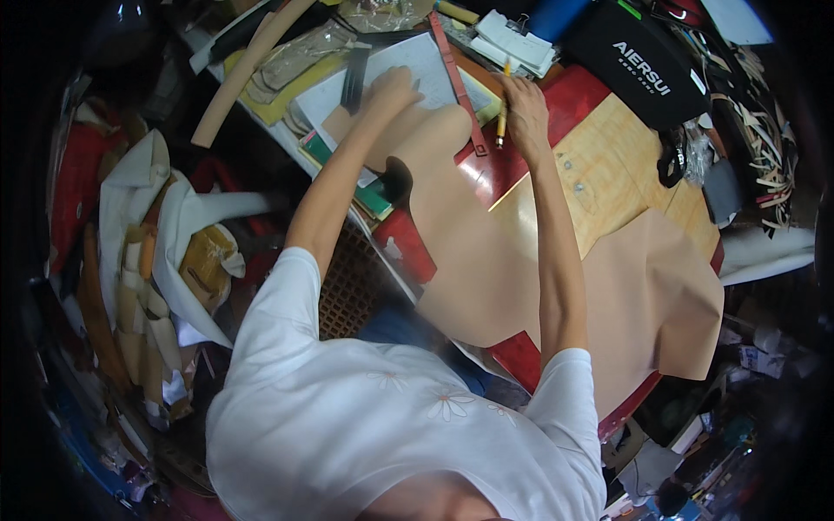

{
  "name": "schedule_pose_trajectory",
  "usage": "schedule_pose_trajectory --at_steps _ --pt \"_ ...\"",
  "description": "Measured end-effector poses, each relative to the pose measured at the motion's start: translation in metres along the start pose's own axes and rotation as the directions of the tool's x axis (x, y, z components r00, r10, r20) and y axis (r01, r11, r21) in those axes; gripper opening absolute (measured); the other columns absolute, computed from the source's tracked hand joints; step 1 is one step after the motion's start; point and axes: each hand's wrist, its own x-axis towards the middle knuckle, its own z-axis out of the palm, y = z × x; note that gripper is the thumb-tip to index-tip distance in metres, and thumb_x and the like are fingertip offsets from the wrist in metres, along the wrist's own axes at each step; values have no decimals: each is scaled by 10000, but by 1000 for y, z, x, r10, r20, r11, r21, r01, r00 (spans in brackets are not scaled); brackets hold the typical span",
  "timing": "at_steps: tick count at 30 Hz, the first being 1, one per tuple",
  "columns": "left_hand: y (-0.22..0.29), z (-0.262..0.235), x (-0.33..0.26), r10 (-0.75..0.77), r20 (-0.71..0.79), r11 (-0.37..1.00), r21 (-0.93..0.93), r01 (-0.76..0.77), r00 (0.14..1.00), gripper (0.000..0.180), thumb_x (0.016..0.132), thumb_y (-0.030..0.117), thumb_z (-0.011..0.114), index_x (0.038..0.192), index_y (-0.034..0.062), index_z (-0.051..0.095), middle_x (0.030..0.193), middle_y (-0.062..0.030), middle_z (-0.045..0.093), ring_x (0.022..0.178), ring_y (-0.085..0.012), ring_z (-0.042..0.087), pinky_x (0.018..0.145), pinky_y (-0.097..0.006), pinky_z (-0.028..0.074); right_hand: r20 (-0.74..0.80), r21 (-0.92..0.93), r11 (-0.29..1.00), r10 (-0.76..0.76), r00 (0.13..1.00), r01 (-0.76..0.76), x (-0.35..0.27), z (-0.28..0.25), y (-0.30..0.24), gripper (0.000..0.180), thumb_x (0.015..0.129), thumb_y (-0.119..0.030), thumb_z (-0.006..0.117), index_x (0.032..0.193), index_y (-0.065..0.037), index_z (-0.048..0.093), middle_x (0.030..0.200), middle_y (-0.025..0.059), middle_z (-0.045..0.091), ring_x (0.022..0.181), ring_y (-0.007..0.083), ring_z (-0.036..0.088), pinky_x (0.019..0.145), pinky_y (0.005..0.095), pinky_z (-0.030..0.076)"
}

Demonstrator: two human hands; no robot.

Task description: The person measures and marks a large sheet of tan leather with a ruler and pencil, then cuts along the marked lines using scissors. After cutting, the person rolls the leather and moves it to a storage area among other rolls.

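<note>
A large sheet of beige leather [473, 234] spreads over the workbench, its far left part curling up near my left hand. My left hand [393, 90] rests at the far left on white papers [421, 59], beside the leather's curled edge; its fingers are loosely bent, the tips partly hidden. In my right hand [526, 113], at the far middle, is a slim yellow pencil [501, 126], gripped between thumb and fingers. A red strap [457, 78] with a buckle-like end lies between the two hands. Next to my left hand stands a dark flat tool [354, 78].
A wooden board [617, 165] and red glossy material [578, 95] lie under the leather. Behind sit a black case [638, 65] and a clipped stack of white cards [514, 43]. Rolled leather and scraps [143, 286] are heaped at left; a long beige strip [248, 78] sticks out far left.
</note>
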Motion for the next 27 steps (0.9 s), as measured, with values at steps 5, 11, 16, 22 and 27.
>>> schedule_pose_trajectory --at_steps 5,11,16,22,27 --pt "-24 22 28 17 -129 981 -189 -41 991 362 753 293 726 985 24 658 916 -130 687 853 -253 669 806 -346 506 -53 -238 971 -38 998 24 29 20 0 714 799 44 461 1454 -218 355 1255 131 564 1227 318 480 995 483 375" --pt "9 -94 17 259 -720 655 -358 -665 644 282 857 266 692 773 -2 705 824 -61 636 721 -186 593 704 -322 472 -305 432 898 234 923 -85 -28 -19 -63 567 693 -50 719 1232 -24 546 1109 187 631 1025 360 598 884 414 480" --pt "113 -162 -117 212 -898 145 -360 -921 385 249 892 -19 609 1120 -47 513 1008 -298 648 933 -327 677 875 -407 571 -484 287 952 237 843 -104 -100 -98 -124 597 745 13 686 1308 -47 497 1280 156 531 1151 333 538 941 389 475" --pt "213 -92 -287 263 -525 -35 -843 -536 809 458 889 41 645 1293 29 430 972 -248 679 897 -258 691 826 -331 578 -607 -32 906 318 728 -423 -236 -185 -173 498 708 22 698 1192 -14 589 1249 167 565 1132 330 561 939 428 462" --pt "268 -21 -363 517 -212 -212 -970 -116 829 623 902 35 622 1418 -10 275 987 -225 683 903 -238 687 827 -315 552 -561 -204 748 440 702 -631 -363 -216 -217 456 708 -48 731 1145 -15 602 1143 128 615 1064 288 585 925 424 437"
